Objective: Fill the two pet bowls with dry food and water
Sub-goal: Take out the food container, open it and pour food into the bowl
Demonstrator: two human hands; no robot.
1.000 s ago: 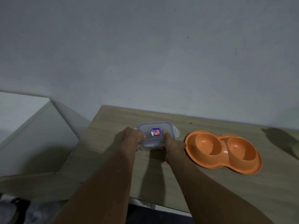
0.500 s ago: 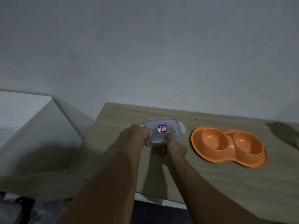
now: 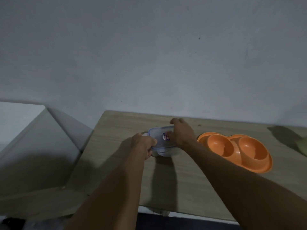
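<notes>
Only the head view to go on here, and it's pretty dim. The clear container (image 3: 159,140) with the blue-rimmed lid sits on the tabletop (image 3: 182,183), long side running left to right between the two hands. The left hand (image 3: 142,146) is curled round its near-left end, holding it down. The right hand (image 3: 182,134) is draped across the far-right end, thumb on the lid by the sticker and fingers hooked over the far edge. I'd guess it's going for the latch there, though the latch itself is hidden.

The lid looks to be on, so I'd say this is the opening step. Both cups of the orange double bowl (image 3: 263,166) are empty. What matters for the pour is that the bowl lies just to the right of the container, near the right wrist. Its long axis runs left to right, angling toward the person. So the right hand is the nearer one, and the container just has to swing right.
</notes>
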